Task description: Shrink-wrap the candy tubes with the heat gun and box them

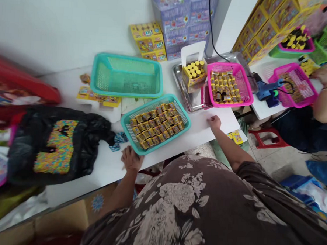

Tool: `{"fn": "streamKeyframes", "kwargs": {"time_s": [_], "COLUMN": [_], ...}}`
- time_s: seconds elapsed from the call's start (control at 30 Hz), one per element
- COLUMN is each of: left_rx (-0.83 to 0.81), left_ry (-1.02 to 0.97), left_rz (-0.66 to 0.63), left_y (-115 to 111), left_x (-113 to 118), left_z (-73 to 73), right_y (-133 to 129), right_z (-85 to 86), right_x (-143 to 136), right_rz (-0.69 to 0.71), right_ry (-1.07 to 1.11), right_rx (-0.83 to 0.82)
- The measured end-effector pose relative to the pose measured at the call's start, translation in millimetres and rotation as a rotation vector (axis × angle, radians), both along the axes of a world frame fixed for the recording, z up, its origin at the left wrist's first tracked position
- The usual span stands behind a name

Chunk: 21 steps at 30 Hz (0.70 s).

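The white table (196, 128) is spread beneath the fingers of the left hand (131, 158) and of the right hand (214, 122); a black bag with a multicoloured bead-like patch (88, 143) is laid to the left of the left fingers, and purple boxes (175, 21) are stacked against the wall, well beyond both sets. A mesh-sided green basket (130, 78) is set farther out, straight ahead of the left fingers. Nearer, between the two hands, a filled turquoise basket (166, 139) is placed, its near left corner just beside the left fingers; whether the rim is touched cannot be told. Beyond the right fingers a metal tray (191, 102) is seen, partly covered by a pink basket (243, 86) and by an open display box (192, 81) in which yellow-capped tubes (194, 69) are held upright. The left fingers are loosely spread, with nothing gripped; the right fingers are curled near the table's front edge, and whether anything is pinched in them cannot be told. Smallest, yellow-and-brown cylinders (157, 126) are lined up in slanting rows inside the turquoise basket, to the right of the left fingers
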<state>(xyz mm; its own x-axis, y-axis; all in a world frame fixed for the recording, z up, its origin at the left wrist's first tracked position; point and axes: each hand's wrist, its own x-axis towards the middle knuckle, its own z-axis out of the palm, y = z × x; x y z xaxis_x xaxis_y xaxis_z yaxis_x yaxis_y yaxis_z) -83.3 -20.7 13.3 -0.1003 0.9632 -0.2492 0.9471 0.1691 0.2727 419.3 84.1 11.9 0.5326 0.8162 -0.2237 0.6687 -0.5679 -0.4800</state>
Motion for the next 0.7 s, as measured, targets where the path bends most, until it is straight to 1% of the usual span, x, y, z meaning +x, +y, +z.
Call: {"fn": "streamKeyframes", "kwargs": {"time_s": [0.07, 0.13, 0.23, 0.3, 0.43, 0.53, 0.7], "left_rx": [-0.013, -0.019, -0.034, -0.043, -0.039, -0.076, -0.149], "left_ry": [0.047, 0.054, 0.012, -0.008, -0.023, -0.013, 0.017], "left_rz": [0.034, 0.041, 0.014, 0.004, -0.006, 0.004, -0.029], "left_y": [-0.4, -1.2, -3.6, -5.7, -8.4, -8.0, -6.0], "left_x": [1.7, 1.5, -2.4, -5.7, -8.9, -7.6, -4.6], "left_z": [0.5, 0.8, 1.6, 2.2, 3.4, 6.0, 13.1], "right_y": [19.6, 34.7, 45.0, 44.6, 38.5, 34.1, 20.9], "right_z": [-3.2, -4.2, -6.0, -8.6, -15.9, -21.9, -29.0], "right_x": [5.3, 3.3, -6.0, -12.6, -22.2, -26.2, -27.7], "right_rz": [-0.027, -0.051, -0.073, -0.054, 0.036, 0.072, 0.199], "right_ry": [0.006, -0.016, -0.074, -0.099, -0.126, -0.145, -0.178], "right_rx": [-0.035, -0.044, -0.032, -0.032, -0.034, -0.045, -0.041]}}
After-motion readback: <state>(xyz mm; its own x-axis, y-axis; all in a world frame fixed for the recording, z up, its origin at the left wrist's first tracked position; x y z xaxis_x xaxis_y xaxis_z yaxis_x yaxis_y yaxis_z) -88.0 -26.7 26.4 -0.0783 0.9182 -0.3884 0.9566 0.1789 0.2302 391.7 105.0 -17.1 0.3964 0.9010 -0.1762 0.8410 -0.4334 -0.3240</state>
